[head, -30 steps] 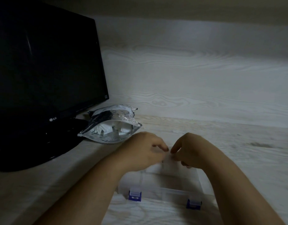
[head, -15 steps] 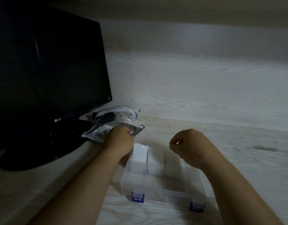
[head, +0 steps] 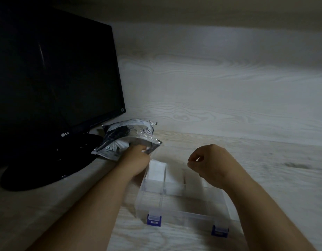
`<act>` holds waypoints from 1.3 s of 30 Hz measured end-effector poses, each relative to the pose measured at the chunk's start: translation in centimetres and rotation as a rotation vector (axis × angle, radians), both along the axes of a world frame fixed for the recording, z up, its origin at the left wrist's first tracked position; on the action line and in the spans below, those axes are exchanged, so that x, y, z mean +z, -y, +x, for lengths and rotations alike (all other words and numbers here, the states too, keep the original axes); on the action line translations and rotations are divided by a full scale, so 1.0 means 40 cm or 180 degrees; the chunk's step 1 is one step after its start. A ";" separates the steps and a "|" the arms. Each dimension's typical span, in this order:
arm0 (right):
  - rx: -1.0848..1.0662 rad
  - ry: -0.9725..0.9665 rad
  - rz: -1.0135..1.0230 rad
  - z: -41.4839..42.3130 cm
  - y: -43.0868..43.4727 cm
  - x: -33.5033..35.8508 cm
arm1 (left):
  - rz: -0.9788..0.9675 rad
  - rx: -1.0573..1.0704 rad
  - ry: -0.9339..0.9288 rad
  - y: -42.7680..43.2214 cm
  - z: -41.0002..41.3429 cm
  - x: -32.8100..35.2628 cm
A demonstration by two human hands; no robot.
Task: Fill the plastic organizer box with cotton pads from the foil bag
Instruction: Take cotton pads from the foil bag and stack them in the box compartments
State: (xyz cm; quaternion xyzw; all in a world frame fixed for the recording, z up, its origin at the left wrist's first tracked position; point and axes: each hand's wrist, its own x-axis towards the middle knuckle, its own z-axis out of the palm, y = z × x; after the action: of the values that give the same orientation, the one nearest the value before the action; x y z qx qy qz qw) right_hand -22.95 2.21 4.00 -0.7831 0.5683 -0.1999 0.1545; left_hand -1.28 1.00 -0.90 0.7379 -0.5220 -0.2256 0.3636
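Pale wood-grain desk (head: 265,160) under dim light, plastic organizer box (head: 183,212) at near centre.
The box stands open, with two blue latches (head: 154,219) on its near wall and white cotton pads (head: 156,169) in its far-left compartment. Above the box's far-right part hovers the right hand (head: 212,162), fingers curled in on nothing. Just beyond the box's far-left corner, the left hand (head: 136,160) enters the foil bag (head: 127,136); its fingertips are hidden, so its grip cannot be told. A black monitor (head: 53,78) stands far left of the box.
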 end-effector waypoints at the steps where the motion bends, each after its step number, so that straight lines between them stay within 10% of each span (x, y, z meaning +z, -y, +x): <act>1: 0.0004 0.0001 0.0004 0.000 0.000 0.000 | -0.0011 0.0012 -0.0106 0.003 0.002 -0.002; 9: 0.0014 0.0008 0.0041 0.000 0.002 -0.004 | -0.0030 -0.0062 -0.1105 0.016 0.012 0.000; 39: 0.0040 0.0054 0.0150 0.004 0.007 -0.012 | 0.0048 -0.0046 -0.0959 0.028 0.025 -0.012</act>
State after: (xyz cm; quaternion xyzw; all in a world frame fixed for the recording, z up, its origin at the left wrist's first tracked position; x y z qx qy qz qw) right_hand -22.78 1.94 3.52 -0.7811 0.5665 -0.1921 0.1790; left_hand -0.27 -0.13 -1.39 0.6946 -0.4651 -0.3402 0.4307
